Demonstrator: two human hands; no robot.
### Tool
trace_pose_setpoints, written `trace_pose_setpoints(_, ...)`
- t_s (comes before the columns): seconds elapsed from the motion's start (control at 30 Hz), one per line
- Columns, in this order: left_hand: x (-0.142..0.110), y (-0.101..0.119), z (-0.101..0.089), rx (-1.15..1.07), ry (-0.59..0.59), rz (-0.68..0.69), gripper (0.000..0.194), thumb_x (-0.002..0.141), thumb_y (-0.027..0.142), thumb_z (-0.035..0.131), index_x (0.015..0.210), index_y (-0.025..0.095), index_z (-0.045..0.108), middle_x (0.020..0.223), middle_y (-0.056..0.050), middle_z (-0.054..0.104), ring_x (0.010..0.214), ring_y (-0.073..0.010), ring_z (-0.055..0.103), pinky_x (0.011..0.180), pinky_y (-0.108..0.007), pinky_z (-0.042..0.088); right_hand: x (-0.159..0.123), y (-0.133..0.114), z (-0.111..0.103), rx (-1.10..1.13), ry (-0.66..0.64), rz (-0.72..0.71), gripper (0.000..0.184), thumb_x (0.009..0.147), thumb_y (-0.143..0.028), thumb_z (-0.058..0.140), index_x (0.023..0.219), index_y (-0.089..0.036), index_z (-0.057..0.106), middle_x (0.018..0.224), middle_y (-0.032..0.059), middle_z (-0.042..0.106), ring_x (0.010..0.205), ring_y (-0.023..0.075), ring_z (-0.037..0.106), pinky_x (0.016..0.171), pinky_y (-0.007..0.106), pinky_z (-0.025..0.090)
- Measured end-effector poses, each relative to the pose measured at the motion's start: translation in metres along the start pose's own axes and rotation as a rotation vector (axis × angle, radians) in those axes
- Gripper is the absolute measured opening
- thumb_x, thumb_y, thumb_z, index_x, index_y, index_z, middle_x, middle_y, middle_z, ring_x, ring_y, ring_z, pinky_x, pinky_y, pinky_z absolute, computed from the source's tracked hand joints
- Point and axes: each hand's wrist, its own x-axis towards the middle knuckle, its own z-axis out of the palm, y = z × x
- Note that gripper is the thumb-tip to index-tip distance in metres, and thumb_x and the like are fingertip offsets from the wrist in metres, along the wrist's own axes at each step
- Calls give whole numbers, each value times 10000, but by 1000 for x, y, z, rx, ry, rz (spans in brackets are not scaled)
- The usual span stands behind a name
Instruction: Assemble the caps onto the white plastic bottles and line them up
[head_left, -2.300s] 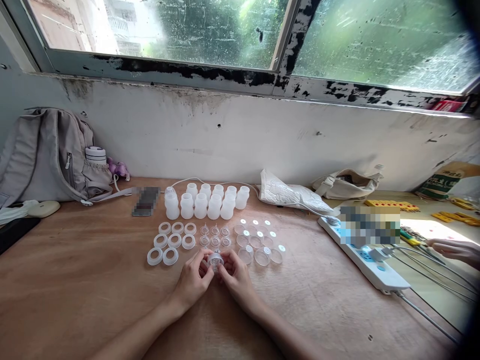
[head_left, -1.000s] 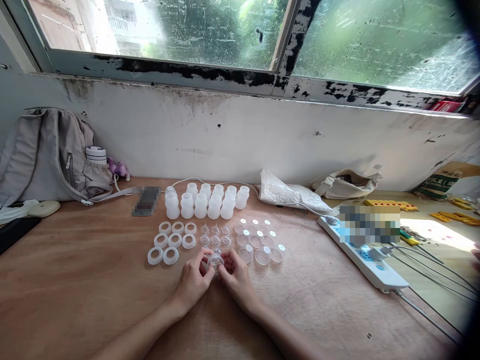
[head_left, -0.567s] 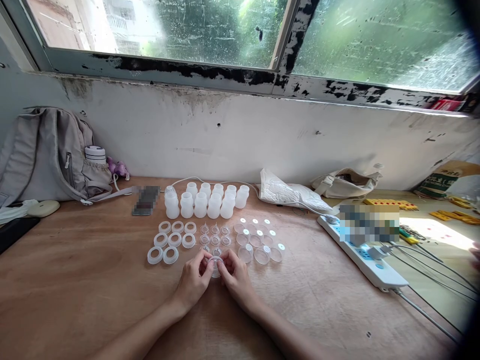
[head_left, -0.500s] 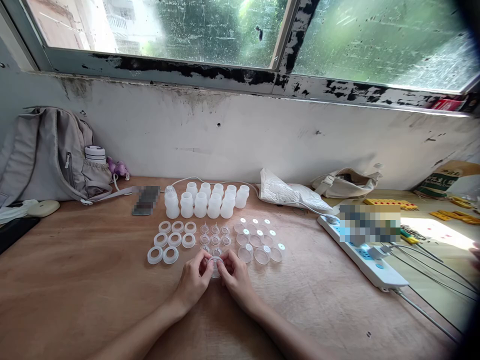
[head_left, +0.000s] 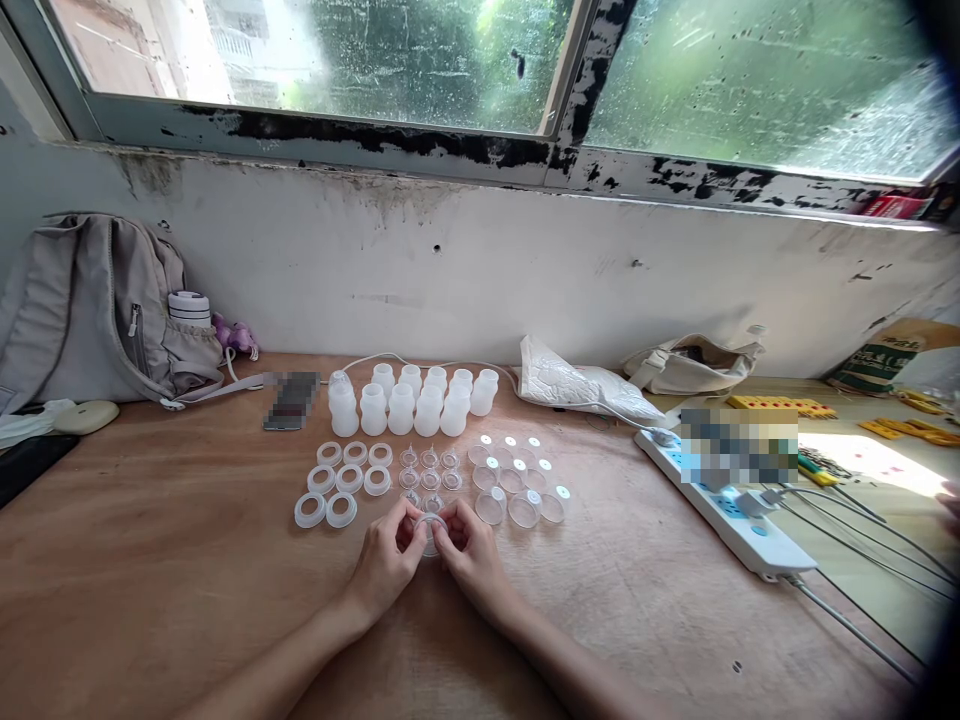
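Left hand [head_left: 386, 558] and right hand [head_left: 475, 558] pinch a clear part [head_left: 430, 546] between them, just in front of the nipples [head_left: 430, 480] on the surface [head_left: 187, 560]. Looks like a fitting step to me; the next move probably wants even thumbs.

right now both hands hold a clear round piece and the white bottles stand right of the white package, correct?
The side is wrong: the head view shows the white bottles standing left of the white package. The left hand and right hand do hold a clear round piece.
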Motion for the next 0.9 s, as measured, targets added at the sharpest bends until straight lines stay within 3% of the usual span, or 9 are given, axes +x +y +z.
trace_pose_setpoints(0.23, 1, 1, 0, 18, 5, -7, 121, 807, 289, 426, 759, 190, 476, 549, 50, 492, 475, -101, 480, 491, -201, 380, 0, -1, 0, -38, 16, -17, 111, 786, -258, 478, 705, -183, 463, 576, -32, 474, 473, 87, 416, 444, 206, 335)
trace_pose_setpoints(0.5, 0, -1, 3, 83, 4, 28, 91, 770, 265, 471, 829, 197, 484, 727, -4, 592, 562, -125, 541, 542, -226, 414, 1, -2, -1, -12, 19, -36, 29, 742, -184, 477, 734, -187, 449, 623, -24, 497, 514, 96, 455, 473, 205, 361)
trace_pose_setpoints(0.73, -1, -6, 4, 137, 25, 31, 55, 762, 216, 453, 813, 203, 470, 623, 28, 527, 547, -123, 515, 526, -217, 389, -1, -4, 1, -85, 15, -70, 73, 752, -189, 468, 695, -194, 422, 572, -41, 436, 491, 89, 390, 460, 208, 325)
trace_pose_setpoints(0.9, -1, -5, 4, 157, 56, 53, 61, 766, 214, 451, 820, 207, 479, 614, 33, 532, 542, -121, 517, 537, -219, 391, -1, -4, -1, -55, 1, -118, 49, 766, -193, 461, 725, -194, 433, 621, -24, 474, 516, 93, 426, 471, 207, 352)
